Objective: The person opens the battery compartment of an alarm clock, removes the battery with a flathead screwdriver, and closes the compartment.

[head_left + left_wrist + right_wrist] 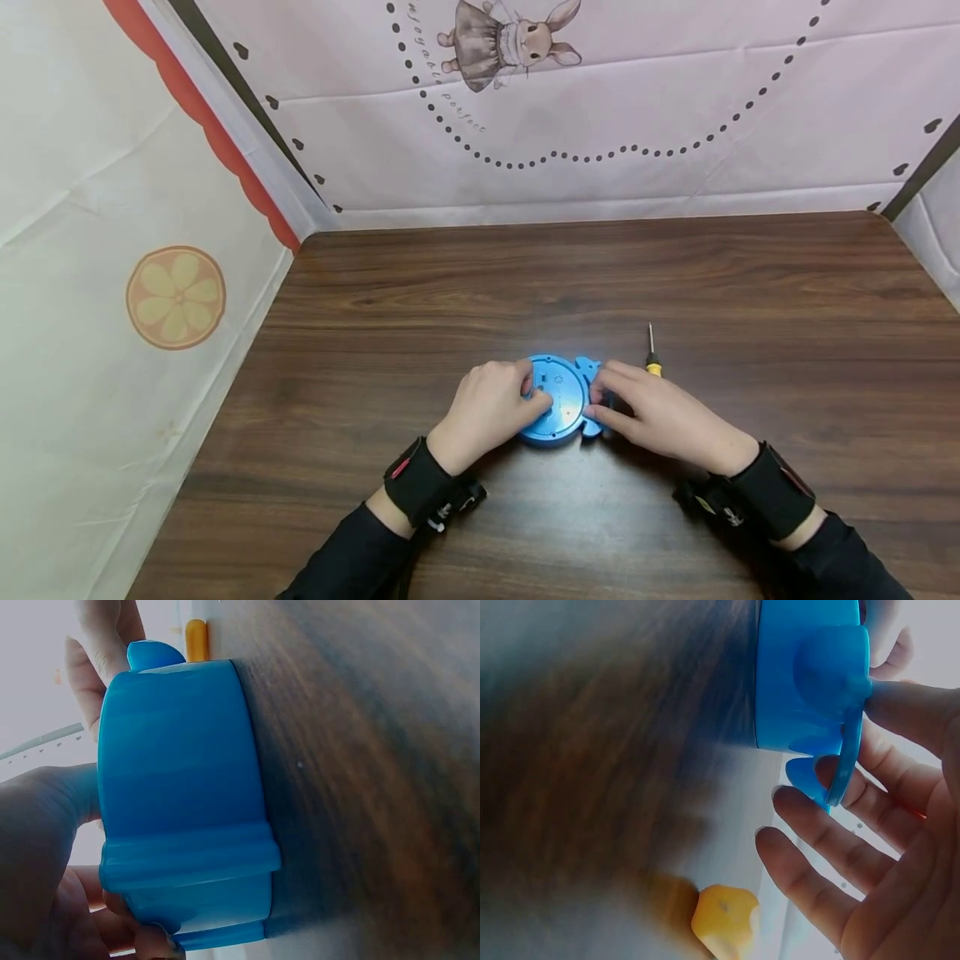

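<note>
A round blue plastic case (pixel 564 398) lies flat on the table with its recessed back facing up; small ear-like parts stick out on its right side. My left hand (pixel 491 402) holds its left edge, thumb on top and fingers round the side wall (pixel 180 757). My right hand (pixel 660 412) pinches a projecting part (pixel 845 761) at the right end between thumb and fingers. The other right fingers are spread and touch nothing. Just beyond the right hand lies a screwdriver (pixel 653 363) with a yellow and black handle, partly hidden by that hand.
The dark wood-grain table (pixel 420 317) carries the case and the screwdriver. A white printed cloth (pixel 600 108) with a rabbit picture hangs behind its far edge, and another cloth (pixel 67 333) with an orange slice hangs at the left.
</note>
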Tool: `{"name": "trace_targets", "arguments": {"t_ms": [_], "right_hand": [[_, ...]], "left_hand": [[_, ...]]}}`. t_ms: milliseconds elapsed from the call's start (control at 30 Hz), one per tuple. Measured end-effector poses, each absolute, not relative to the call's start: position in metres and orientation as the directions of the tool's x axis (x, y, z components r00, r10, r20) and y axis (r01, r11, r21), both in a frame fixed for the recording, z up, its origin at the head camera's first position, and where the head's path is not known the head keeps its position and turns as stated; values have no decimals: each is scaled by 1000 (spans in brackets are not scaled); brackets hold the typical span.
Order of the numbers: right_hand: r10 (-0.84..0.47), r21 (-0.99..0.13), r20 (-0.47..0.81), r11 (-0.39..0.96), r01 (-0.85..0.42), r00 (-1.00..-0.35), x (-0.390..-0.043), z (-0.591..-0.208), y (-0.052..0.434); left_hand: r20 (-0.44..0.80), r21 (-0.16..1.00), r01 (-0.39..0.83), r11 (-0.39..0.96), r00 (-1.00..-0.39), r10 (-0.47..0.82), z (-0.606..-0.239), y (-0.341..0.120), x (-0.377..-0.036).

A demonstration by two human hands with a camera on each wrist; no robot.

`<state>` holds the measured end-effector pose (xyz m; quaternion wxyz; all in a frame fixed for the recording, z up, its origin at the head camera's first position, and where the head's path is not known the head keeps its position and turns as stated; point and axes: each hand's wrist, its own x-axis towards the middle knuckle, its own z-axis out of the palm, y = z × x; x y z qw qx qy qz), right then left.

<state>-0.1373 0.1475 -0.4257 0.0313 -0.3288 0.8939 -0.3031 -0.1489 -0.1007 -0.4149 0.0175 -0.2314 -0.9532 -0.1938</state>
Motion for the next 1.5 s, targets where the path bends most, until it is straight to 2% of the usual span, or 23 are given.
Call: {"name": "trace_targets", "arguments": {"t_ms": [433, 1500], "right_hand": [[-600, -579, 170, 581, -572, -782, -137, -427, 145], [-588, -614, 149, 575, -541, -795, -140, -428, 145]], "left_hand": [[109, 460, 422, 781, -900, 422, -409, -114, -150], [85, 512, 419, 750, -894, 441, -403, -124, -149]]}}
